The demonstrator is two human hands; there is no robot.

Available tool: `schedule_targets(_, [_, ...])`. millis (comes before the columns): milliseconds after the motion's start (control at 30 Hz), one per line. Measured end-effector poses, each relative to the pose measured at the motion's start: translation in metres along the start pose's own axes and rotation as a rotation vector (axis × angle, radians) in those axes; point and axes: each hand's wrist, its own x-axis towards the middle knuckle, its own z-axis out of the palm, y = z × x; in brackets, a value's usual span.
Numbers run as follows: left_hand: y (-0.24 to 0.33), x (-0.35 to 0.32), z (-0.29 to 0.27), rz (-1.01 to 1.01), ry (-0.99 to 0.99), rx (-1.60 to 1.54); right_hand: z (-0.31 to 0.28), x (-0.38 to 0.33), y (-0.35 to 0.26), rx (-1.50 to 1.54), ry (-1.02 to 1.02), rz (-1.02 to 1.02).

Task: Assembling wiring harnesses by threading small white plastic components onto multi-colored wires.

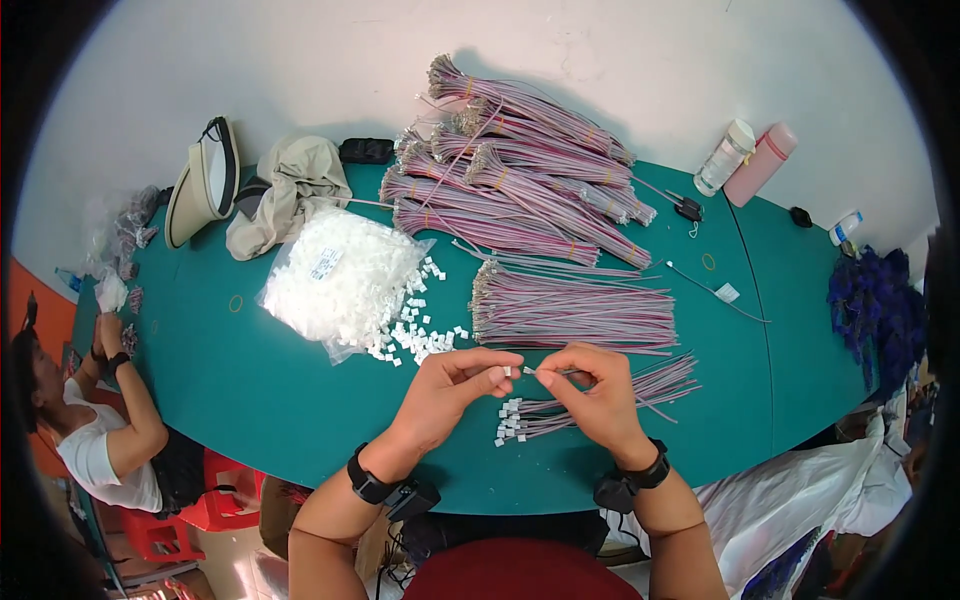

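At the near edge of the green table [300, 400], both hands meet just above the surface. Left hand [450, 390]: fingers pinched narrow on a small white plastic connector housing [507, 371]. Right hand [590, 385]: thumb and forefinger closed on the tip of a thin wire lead [545, 372], its metal terminal pointing at the housing, a slight gap between them. Judged step: seating the terminal into the housing. The next move would call for fine alignment of tip to slot and a short straight push; a tilted tip would likely jam or bend.

Under the right hand lies a small fan of finished wires [560, 412], pink-grey, white housings at their left ends, tails spread to the right. The lead in hand looks the same colour; it is too small to tell more.

Just beyond, loose white housings [420, 335] are scattered from a clear bag of housings [335, 280]. To the right of them is a flat bundle of bare wires [575, 312]. Farther back, stacked bundles [520, 170] are tied with bands. Far right: two bottles [745, 160]. Far left: another person [100, 420] works at the table.
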Motion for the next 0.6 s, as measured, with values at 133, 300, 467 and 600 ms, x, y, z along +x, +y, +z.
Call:
schedule_targets(133, [0.0002,-0.0002,-0.0003,0.032,0.004,-0.052,0.0016,-0.0007,0.0056,0.137,-0.005,0.092])
schedule_targets(300, [0.0003,-0.0014,-0.0020,0.003,-0.001,-0.050,0.0020,-0.0017,0.0055,0.214,-0.037,0.136])
schedule_targets(467, [0.0006,-0.0014,-0.0001,-0.014,0.013,-0.119,0.0029,-0.0022,0.0059,0.188,-0.041,0.109])
schedule_targets(600, [-0.0045,0.0005,-0.0019,-0.003,0.013,-0.145,0.0031,-0.0022,0.0039,0.167,-0.038,0.096])
